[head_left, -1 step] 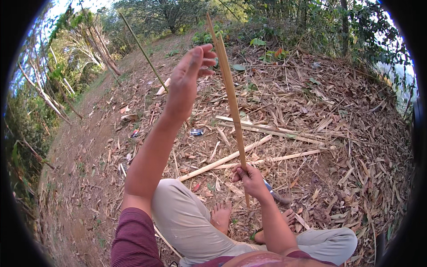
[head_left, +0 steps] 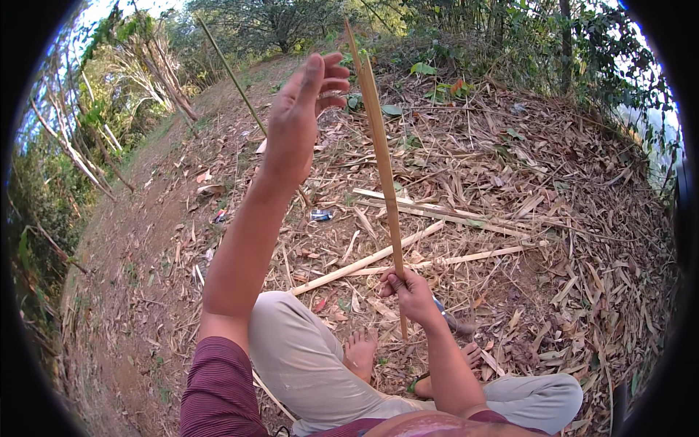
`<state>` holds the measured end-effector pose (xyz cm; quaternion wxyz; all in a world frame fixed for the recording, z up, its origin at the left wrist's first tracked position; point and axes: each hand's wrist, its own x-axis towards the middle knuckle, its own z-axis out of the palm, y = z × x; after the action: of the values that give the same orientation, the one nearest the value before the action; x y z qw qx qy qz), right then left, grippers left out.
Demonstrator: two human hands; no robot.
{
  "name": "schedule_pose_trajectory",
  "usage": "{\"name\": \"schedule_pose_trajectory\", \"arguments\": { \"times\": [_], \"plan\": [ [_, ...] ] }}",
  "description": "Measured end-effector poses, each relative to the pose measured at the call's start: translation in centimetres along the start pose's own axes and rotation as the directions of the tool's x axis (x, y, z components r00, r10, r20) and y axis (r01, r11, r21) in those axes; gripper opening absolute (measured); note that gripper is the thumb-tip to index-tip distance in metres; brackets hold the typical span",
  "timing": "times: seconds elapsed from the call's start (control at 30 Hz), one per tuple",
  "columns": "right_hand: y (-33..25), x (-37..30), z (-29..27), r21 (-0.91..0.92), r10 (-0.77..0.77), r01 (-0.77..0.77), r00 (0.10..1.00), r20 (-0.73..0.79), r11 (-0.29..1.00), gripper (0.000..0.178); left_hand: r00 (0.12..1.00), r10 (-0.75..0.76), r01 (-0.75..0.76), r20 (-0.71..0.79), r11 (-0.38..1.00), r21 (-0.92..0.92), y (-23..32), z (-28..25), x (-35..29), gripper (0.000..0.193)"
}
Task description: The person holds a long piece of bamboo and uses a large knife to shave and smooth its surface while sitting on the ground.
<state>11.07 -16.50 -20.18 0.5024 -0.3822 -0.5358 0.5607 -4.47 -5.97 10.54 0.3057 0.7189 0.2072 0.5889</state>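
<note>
My right hand is closed round the lower part of a long split bamboo strip. The strip stands nearly upright, its pointed tip up and its lower end just above the ground. My left hand is raised beside the strip's upper end, fingers apart and holding nothing. A gap shows between its fingertips and the strip. Partly hidden behind my right wrist lies a dark, curved, handle-like object with a blue part; its kind is unclear.
Pale split strips lie crossed on the leaf-strewn ground before my bare feet. A crushed blue can rests beyond my left knee. A thin green pole leans at the far left. Trees and bushes line the back.
My left hand has shifted slightly up and left, away from the bamboo strip. The strip's upper end has turned or tilted a little; my right hand keeps its hold.
</note>
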Motion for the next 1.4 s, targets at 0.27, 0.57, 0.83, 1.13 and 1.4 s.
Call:
{"name": "schedule_pose_trajectory", "arguments": {
  "times": [0.27, 0.57, 0.83, 1.13, 1.4],
  "plan": [
    [-1.7, -0.6, -0.4, -0.128, 0.072, -0.059, 0.992, 0.101, 0.990, 0.012, 0.997, 0.021, -0.018, -0.080, 0.999, 0.043, 1.2, 0.1, 2.6, 0.032],
    [-16.4, 2.8, -1.2, -0.315, -0.493, 0.441, 0.864, -0.107, 0.841, 0.052, 0.986, -0.162, 0.163, 0.027, 0.987, -0.006, 4.3, -0.3, 2.7, 0.023],
    [-29.9, 8.8, 1.7, -0.345, -0.786, 0.719, 0.610, -0.104, 0.604, 0.030, 0.993, -0.122, 0.122, -0.008, 0.992, 0.011, 5.1, 1.0, 2.4, 0.020],
    [-30.5, 6.6, 3.2, -0.432, -0.792, 0.696, 0.605, -0.077, 0.574, 0.014, 0.980, -0.125, 0.152, -0.152, 0.971, 0.182, 4.6, 2.3, 1.9, 0.021],
    [-31.4, 3.4, 5.6, -0.641, -0.853, 0.602, 0.492, -0.174, 0.477, 0.009, 0.970, -0.085, 0.115, -0.226, 0.985, 0.125, 3.9, 3.8, 1.7, 0.021]
  ]
}}
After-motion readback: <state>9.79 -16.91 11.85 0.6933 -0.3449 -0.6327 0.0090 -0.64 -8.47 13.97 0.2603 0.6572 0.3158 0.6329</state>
